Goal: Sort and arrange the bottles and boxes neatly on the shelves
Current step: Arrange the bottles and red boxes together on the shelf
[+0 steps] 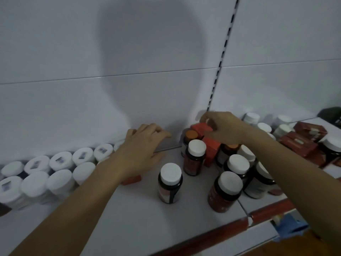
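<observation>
Right hand (223,129): fingers curled over upright orange cardboard box (200,128); grip cannot be told. Left hand (142,145): fingers loosely spread, left of box.

Over the white shelf (129,209), the left hand (145,145) reaches with straight fingers toward the back panel, just beside two rows of white-capped bottles (60,160). The right hand (223,128) pinches the top of an orange box (202,127) standing among dark bottles (170,182).

White back panel (73,52) with a round shadow (151,52), black slotted upright (224,50), crumpled blue material (289,228)
</observation>
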`<control>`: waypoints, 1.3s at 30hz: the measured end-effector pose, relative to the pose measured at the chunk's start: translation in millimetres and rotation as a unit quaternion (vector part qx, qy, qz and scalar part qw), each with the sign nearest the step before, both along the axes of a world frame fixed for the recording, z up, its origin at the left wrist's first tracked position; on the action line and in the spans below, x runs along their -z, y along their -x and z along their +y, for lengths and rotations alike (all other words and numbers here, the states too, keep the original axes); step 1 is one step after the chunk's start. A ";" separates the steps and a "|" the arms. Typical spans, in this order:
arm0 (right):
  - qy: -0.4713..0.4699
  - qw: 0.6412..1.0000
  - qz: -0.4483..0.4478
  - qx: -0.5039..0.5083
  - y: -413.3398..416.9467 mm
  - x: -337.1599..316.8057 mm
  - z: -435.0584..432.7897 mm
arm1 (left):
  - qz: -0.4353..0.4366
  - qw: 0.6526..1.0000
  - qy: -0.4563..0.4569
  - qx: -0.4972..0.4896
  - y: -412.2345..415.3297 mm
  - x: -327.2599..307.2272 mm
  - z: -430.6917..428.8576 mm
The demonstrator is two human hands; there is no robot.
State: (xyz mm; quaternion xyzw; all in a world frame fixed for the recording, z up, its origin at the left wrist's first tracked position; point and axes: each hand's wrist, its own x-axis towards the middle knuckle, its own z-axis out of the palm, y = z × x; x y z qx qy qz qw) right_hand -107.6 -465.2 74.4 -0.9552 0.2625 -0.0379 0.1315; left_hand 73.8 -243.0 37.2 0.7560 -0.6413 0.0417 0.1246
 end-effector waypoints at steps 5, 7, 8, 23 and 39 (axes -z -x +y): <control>-0.026 0.996 0.073 -0.038 26.6 6.7 -3.0 | -0.051 0.995 -0.047 0.065 20.4 -15.0 -77.1; 0.001 0.997 0.064 -0.034 28.4 16.0 -1.9 | -0.016 0.993 -0.073 0.095 25.2 -26.3 -109.8; 0.014 0.998 0.053 -0.033 29.1 19.8 -1.2 | -0.010 0.990 -0.094 0.109 27.5 -29.9 -124.3; 0.002 0.994 -0.056 -0.089 48.1 30.7 -20.1 | -0.045 0.961 -0.228 0.152 42.5 -32.3 -181.4; -0.031 0.997 -0.057 -0.046 49.3 6.2 -59.1 | 0.033 0.977 -0.172 0.125 39.1 -24.2 -173.9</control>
